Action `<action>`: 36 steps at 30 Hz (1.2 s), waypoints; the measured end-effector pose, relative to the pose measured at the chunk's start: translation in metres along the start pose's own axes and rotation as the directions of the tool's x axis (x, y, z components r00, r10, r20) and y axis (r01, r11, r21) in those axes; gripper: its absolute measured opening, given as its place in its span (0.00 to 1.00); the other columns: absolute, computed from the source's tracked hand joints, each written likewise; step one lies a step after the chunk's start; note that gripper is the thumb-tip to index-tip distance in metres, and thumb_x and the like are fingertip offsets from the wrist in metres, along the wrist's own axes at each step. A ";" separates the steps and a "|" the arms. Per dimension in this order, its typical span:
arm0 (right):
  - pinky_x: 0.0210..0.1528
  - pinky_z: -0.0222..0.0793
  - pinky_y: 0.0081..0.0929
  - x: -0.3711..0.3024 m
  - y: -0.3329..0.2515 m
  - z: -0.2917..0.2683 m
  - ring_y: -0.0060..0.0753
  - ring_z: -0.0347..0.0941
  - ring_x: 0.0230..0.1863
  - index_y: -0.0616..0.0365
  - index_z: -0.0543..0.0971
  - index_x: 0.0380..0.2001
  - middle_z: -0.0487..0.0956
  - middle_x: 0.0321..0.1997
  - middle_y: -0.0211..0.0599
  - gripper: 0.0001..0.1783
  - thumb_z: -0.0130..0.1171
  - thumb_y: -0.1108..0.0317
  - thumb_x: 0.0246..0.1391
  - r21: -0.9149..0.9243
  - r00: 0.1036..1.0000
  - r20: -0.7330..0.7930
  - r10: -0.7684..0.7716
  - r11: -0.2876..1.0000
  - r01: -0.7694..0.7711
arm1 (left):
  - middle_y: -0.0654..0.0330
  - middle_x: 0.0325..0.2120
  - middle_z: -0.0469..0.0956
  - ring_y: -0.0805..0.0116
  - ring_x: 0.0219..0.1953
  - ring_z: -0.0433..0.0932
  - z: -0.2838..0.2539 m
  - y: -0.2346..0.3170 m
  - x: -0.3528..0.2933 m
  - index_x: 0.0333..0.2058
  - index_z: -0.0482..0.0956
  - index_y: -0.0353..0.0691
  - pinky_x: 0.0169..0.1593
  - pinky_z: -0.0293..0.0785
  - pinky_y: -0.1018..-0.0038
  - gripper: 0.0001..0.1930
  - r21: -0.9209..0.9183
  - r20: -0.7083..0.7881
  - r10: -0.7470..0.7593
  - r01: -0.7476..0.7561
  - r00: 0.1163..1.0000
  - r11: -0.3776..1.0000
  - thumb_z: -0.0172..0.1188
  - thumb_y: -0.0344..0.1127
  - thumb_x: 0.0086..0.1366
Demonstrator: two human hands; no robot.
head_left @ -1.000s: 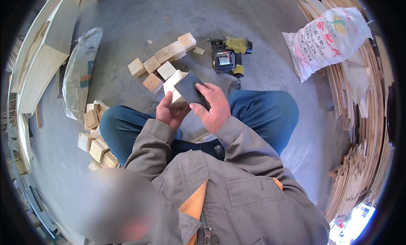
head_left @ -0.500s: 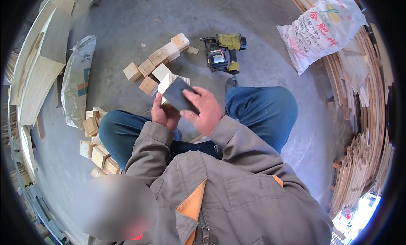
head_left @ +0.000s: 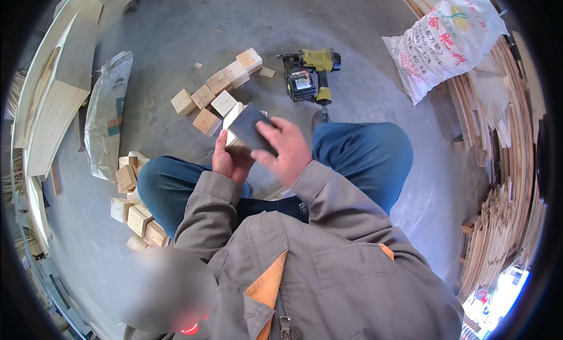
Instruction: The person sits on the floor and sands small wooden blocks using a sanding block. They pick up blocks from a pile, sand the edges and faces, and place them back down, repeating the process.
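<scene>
My left hand [head_left: 230, 160] grips a pale wooden block [head_left: 233, 124] from below, in front of my knees. A dark grey flat sanding pad [head_left: 251, 129] lies against the block's upper face, and my right hand [head_left: 288, 150] holds it there. The right hand is slightly blurred. Both hands are above my blue-trousered legs, over the concrete floor.
A row of wooden blocks [head_left: 218, 92] lies on the floor just beyond my hands. A yellow and black nail gun [head_left: 308, 76] stands to their right. More blocks [head_left: 132, 205] are piled by my left leg. A white sack [head_left: 446, 41], thin wood strips [head_left: 504, 164], boards [head_left: 58, 105] and a plastic bag [head_left: 108, 114] ring the floor.
My right hand has slid the grey pad a little to the left over the block. My left hand keeps hold of the block in nearly the same place.
</scene>
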State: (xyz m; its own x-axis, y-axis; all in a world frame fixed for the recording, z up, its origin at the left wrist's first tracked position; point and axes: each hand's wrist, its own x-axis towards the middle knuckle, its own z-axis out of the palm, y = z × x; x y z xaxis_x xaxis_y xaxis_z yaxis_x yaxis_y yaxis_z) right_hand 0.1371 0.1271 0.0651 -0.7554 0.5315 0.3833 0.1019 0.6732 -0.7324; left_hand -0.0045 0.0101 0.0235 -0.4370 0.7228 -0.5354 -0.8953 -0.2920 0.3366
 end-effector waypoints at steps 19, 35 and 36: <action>0.54 0.75 0.33 0.007 0.085 -0.004 0.39 0.79 0.51 0.67 0.72 0.62 0.82 0.51 0.50 0.35 0.71 0.60 0.56 0.456 0.805 -0.105 0.585 0.747 -0.483 | 0.54 0.63 0.70 0.48 0.64 0.69 0.019 0.012 -0.017 0.67 0.64 0.49 0.66 0.65 0.45 0.31 0.090 -0.122 -0.057 0.068 0.991 0.994 0.54 0.50 0.68; 0.64 0.68 0.33 0.021 0.043 0.006 0.40 0.72 0.61 0.65 0.70 0.65 0.74 0.61 0.49 0.37 0.72 0.64 0.55 0.576 0.885 -0.029 0.464 0.732 -0.365 | 0.53 0.61 0.69 0.49 0.65 0.68 0.019 0.005 -0.020 0.68 0.63 0.49 0.66 0.65 0.45 0.43 0.173 -0.007 -0.062 0.062 0.998 0.983 0.71 0.49 0.55; 0.64 0.67 0.35 0.021 0.041 0.005 0.42 0.72 0.61 0.65 0.70 0.65 0.74 0.60 0.50 0.38 0.73 0.63 0.54 0.435 0.901 -0.056 0.430 0.823 -0.365 | 0.53 0.61 0.70 0.49 0.65 0.69 0.020 0.003 -0.020 0.67 0.64 0.48 0.67 0.65 0.45 0.41 0.162 -0.020 -0.053 0.055 0.998 0.985 0.70 0.49 0.57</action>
State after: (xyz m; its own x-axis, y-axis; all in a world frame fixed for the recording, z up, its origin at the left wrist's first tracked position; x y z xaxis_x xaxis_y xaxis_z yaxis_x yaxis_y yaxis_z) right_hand 0.1226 0.1637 0.0402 -0.6004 0.7973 0.0623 0.0780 0.1359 -0.9876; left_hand 0.0029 0.0071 0.0507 -0.3907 0.7244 -0.5680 -0.8923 -0.1464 0.4271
